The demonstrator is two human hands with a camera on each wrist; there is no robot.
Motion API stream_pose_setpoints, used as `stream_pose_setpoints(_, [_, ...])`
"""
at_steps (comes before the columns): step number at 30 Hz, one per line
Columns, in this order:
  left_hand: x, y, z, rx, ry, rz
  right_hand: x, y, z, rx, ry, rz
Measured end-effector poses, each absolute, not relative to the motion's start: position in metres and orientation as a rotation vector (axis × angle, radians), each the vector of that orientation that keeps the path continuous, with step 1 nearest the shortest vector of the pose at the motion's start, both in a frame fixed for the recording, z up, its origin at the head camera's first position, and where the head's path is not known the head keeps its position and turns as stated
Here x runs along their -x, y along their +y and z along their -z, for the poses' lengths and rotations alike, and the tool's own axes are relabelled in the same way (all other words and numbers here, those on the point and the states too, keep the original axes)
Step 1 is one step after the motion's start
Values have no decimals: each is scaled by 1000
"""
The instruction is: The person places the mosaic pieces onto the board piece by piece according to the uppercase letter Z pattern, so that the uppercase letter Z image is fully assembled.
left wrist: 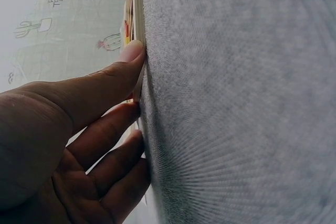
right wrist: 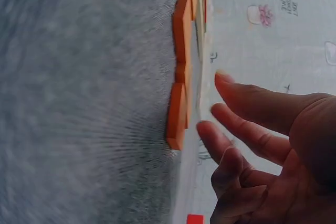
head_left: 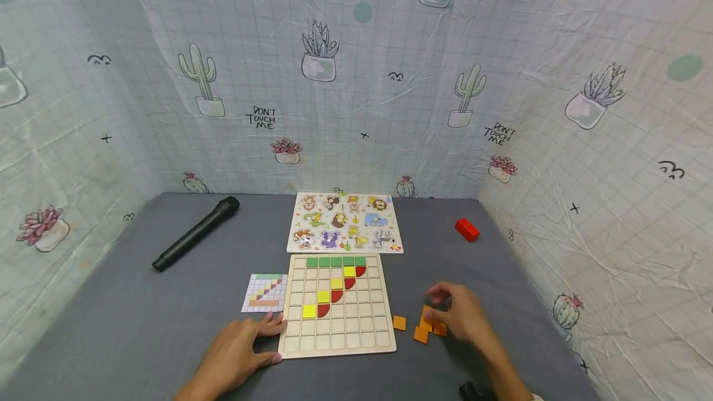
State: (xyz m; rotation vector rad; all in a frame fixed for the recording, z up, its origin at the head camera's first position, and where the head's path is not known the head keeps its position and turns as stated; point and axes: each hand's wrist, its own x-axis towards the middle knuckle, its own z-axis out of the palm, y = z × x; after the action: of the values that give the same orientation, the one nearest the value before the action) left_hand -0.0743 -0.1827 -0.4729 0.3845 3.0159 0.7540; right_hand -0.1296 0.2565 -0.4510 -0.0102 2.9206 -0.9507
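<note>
A wooden grid board (head_left: 362, 327) lies at the middle of the table, with green squares (head_left: 336, 262) along its top row and yellow squares (head_left: 309, 311) beside red quarter-round pieces (head_left: 324, 310) in a diagonal. My left hand (head_left: 234, 342) touches the board's left edge near the lower corner with thumb and fingertips. To the right of the board lie several orange square tiles (head_left: 421, 334). Over them hovers my right hand (head_left: 459, 314), fingers loosely bent and apart. The right wrist view shows nothing between these fingers, with the orange tiles (right wrist: 177, 114) just beyond the fingertips.
A pattern card (head_left: 264, 293) lies left of the board. Behind it is an animal picture board (head_left: 345, 223). A black microphone (head_left: 195, 235) lies at the left, a red block (head_left: 466, 229) at the back right. A printed cloth (head_left: 356, 110) hangs around the grey table (head_left: 184, 314).
</note>
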Motion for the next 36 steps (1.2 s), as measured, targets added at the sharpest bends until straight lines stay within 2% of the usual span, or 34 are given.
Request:
stream_pose_setpoints(9, [75, -182, 474, -389, 3013, -760, 135, 252, 458, -62, 2896, 762])
stream_pose_setpoints(20, [75, -183, 474, -406, 3013, -775, 135, 252, 460, -135, 2903, 739])
stream_pose_setpoints(36, [75, -182, 472, -376, 3005, -771, 134, 235, 454, 36, 2932, 905])
